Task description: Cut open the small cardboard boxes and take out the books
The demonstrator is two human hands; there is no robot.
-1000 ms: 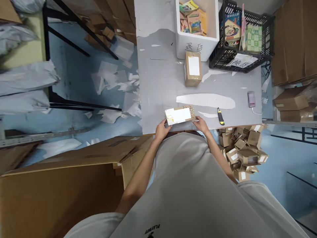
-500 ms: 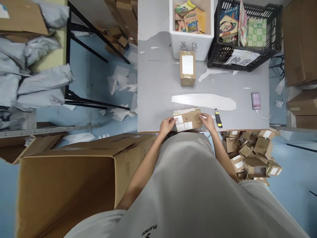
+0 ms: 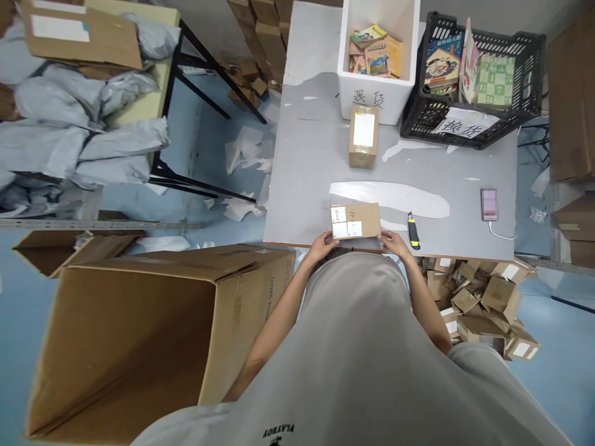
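A small flat cardboard box [image 3: 369, 218] with white labels and handwriting lies at the table's near edge. At its near left corner, my left hand [image 3: 322, 246] grips it with bent fingers. My right hand [image 3: 395, 243] pinches the near right corner, partly hiding the contact. Just right of that hand lies a yellow and black box cutter [image 3: 413, 231], which I am not touching. Farther back stands a taped cardboard box [image 3: 363, 156] with a white label.
A white foam bin [image 3: 376, 99] and a black crate [image 3: 483, 127], both holding books, stand at the back. A phone [image 3: 489, 204] on a cable lies right. A large open carton [image 3: 139, 322] stands at lower left; several boxes [image 3: 499, 297] are heaped at right.
My hands have slid from the box's sides to its near corners. The box now lies flatter, squarer to me. The whole view has shifted a little.
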